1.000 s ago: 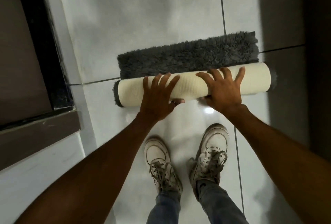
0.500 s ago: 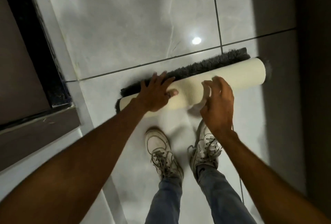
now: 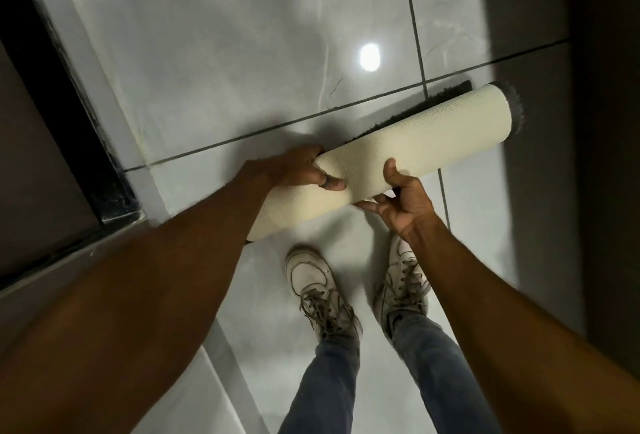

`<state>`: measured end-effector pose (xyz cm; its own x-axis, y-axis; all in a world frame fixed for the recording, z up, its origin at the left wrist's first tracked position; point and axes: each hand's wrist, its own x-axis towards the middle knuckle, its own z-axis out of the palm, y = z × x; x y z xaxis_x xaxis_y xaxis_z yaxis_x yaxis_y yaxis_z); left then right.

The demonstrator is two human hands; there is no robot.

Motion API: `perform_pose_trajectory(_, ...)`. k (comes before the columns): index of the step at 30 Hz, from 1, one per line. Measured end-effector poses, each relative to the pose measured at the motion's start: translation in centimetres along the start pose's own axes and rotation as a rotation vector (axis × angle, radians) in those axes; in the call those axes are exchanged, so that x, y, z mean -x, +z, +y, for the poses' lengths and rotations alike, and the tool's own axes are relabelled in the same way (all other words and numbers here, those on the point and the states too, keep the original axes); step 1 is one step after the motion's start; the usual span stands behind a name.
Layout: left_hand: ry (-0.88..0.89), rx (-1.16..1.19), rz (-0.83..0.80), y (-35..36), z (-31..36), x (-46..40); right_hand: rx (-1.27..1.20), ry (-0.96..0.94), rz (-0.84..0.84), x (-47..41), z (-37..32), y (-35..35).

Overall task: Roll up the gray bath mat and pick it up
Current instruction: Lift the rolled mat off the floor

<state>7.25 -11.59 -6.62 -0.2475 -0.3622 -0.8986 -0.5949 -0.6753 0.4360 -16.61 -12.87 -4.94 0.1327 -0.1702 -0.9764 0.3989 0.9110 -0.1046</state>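
Observation:
The gray bath mat [image 3: 422,142] is rolled into a tight tube, its cream backing outward, with gray pile showing along the far side and at the right end. The roll slants from lower left to upper right above the tiled floor. My left hand [image 3: 298,170] wraps over the roll's left part, thumb on the near face. My right hand [image 3: 401,201] cups the roll from underneath near its middle, thumb up against the near side. My left forearm hides the left end of the roll.
Glossy gray floor tiles [image 3: 242,52] spread ahead, with a light reflection [image 3: 369,56]. A dark door frame and threshold [image 3: 69,142] run along the left. A dark wall [image 3: 602,121] stands on the right. My two white sneakers [image 3: 318,291] are just below the roll.
The last strip of flat mat has been rolled in. My right hand moved from the top of the roll to underneath it, and both hands now grip the roll, which has tilted.

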Motion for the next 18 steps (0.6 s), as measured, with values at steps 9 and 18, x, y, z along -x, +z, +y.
perform_pose_trajectory(9,0.123,0.292,0.193,-8.9,9.3,24.3,0.425,-0.203,-0.150,23.5,-8.0,17.1)
perform_pose_trajectory(18,0.348,0.380,0.650,-37.3,24.8,41.1,0.837,-0.590,-0.389,38.6,-23.2,47.6)
